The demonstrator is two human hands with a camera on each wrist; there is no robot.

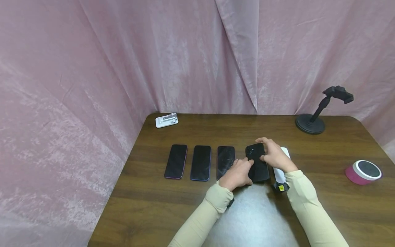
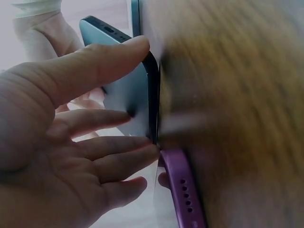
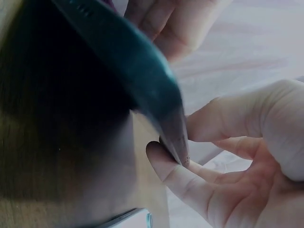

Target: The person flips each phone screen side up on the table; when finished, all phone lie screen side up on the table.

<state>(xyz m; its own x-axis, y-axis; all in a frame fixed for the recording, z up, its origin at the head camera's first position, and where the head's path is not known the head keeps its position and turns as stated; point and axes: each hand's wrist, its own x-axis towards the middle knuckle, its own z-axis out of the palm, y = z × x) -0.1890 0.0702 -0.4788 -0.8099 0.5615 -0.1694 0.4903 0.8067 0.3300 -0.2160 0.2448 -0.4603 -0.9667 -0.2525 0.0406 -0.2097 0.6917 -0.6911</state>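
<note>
A black smartphone (image 1: 258, 168) is between the hands, its back with the camera lenses facing up. My right hand (image 1: 275, 156) pinches its far right part between thumb and fingers. In the right wrist view the phone's edge (image 3: 142, 71) is tilted, lifted from the wood on the right hand's side. My left hand (image 1: 239, 174) holds the near left side. In the left wrist view its thumb lies over the phone's bottom corner and its other fingers touch the back and side edge. Just left lies a dark-screened phone (image 1: 224, 159), its purple edge (image 2: 183, 190) close to the left fingertips.
Two more dark-screened phones (image 1: 176, 161) (image 1: 200, 163) lie to the left in the row. A white phone (image 1: 279, 175) is partly hidden under the right wrist. A white folding stand (image 1: 167, 120), a black phone holder (image 1: 310, 124) and a pink-and-white round object (image 1: 359, 175) stand around the wooden table (image 1: 139, 206).
</note>
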